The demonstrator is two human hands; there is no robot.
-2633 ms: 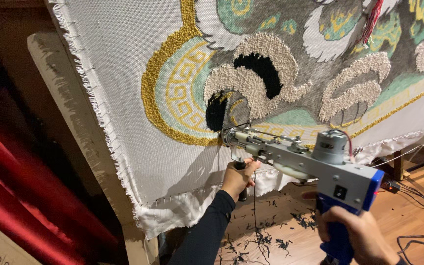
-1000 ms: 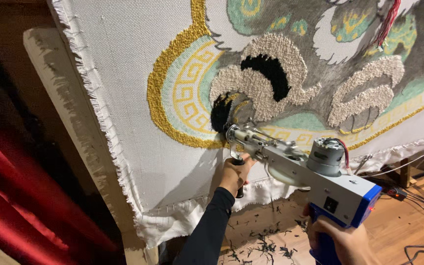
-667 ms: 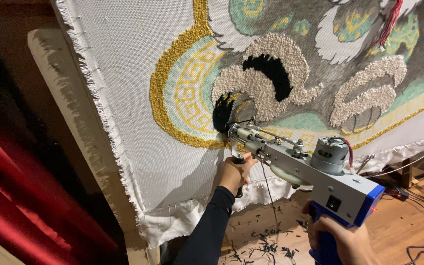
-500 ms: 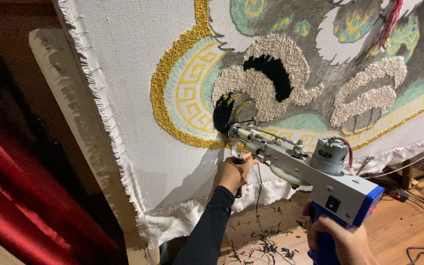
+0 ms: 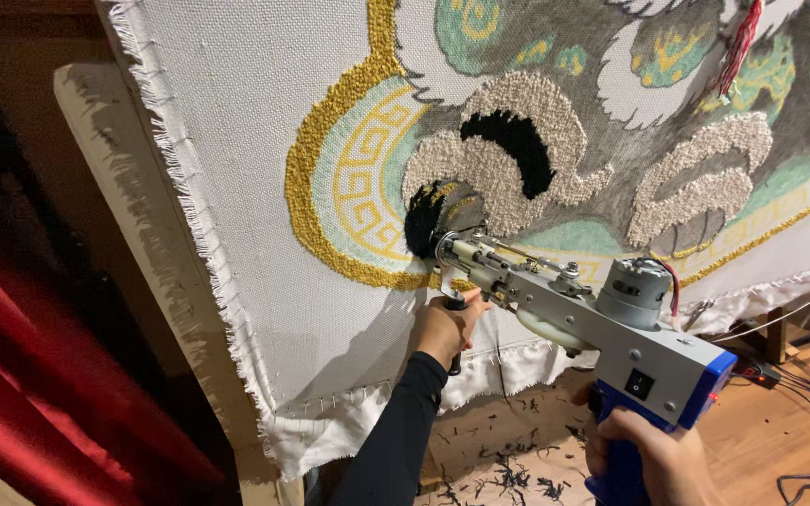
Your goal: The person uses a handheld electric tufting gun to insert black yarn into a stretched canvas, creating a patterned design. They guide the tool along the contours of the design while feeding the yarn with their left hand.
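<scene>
Coarse, matt woven cloth (image 5: 236, 141) with frayed edges, stretched on a pale wooden frame (image 5: 124, 187). Thick, fuzzy yarn pile (image 5: 508, 150): looped cream, shaggy black, nubbly gold. Tufting gun (image 5: 602, 328) in smooth grey metal with a glossy blue plastic grip. Shiny red curtain (image 5: 39, 375), satin-like. Polished wood floor (image 5: 761, 431), strewn with black yarn scraps (image 5: 508, 468). Matt black sleeve (image 5: 396, 440) of knit cloth.
</scene>
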